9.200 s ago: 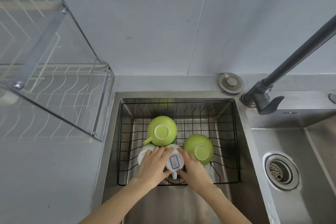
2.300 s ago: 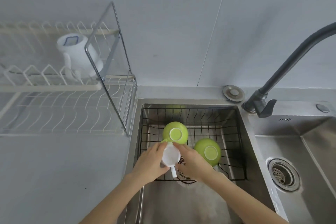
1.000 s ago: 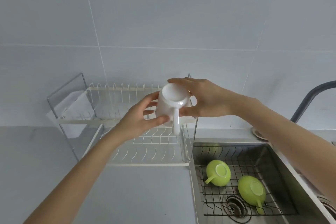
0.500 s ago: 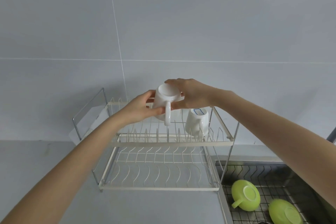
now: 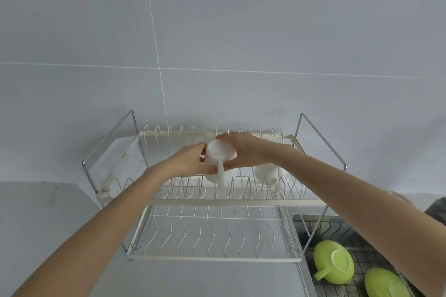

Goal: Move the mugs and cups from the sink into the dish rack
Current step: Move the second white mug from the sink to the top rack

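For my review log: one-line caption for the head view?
Both hands, left hand and right hand, hold an upturned white mug over the dish rack upper tier.

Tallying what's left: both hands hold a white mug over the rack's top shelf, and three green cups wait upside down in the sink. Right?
Not three. The head view shows two green cups upside down in the sink. Both hands do hold the white mug over the rack's top shelf.

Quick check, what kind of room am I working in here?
Most likely a home kitchen: a two-tier dish rack on the counter, a steel sink with green cups, tiled wall behind.
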Tool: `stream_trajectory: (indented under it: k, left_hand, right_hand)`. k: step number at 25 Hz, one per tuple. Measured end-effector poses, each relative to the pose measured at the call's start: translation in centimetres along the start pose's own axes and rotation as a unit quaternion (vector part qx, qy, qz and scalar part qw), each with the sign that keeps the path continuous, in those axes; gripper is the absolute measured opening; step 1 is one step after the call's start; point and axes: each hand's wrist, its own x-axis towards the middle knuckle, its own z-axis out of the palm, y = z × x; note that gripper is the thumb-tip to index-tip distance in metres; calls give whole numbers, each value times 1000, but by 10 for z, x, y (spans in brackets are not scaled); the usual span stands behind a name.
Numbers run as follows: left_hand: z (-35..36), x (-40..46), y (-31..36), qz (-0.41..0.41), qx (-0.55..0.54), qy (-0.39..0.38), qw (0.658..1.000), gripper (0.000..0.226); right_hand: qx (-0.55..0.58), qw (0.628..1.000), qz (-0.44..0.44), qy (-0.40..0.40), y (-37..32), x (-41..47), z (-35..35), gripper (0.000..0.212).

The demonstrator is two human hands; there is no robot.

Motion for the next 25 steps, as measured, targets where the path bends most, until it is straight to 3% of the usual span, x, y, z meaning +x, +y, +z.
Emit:
stream_trajectory:
  k: [12,25]
  left_hand:
    - [-9,-12,8,-20,28,-29,999,64]
    - [10,-71,133,99,251,132,954,62]
  right_hand:
    - [-22,999,17,-20,3,-14,-3,82]
    - [-111,988,13,108,24,-151,-62,70]
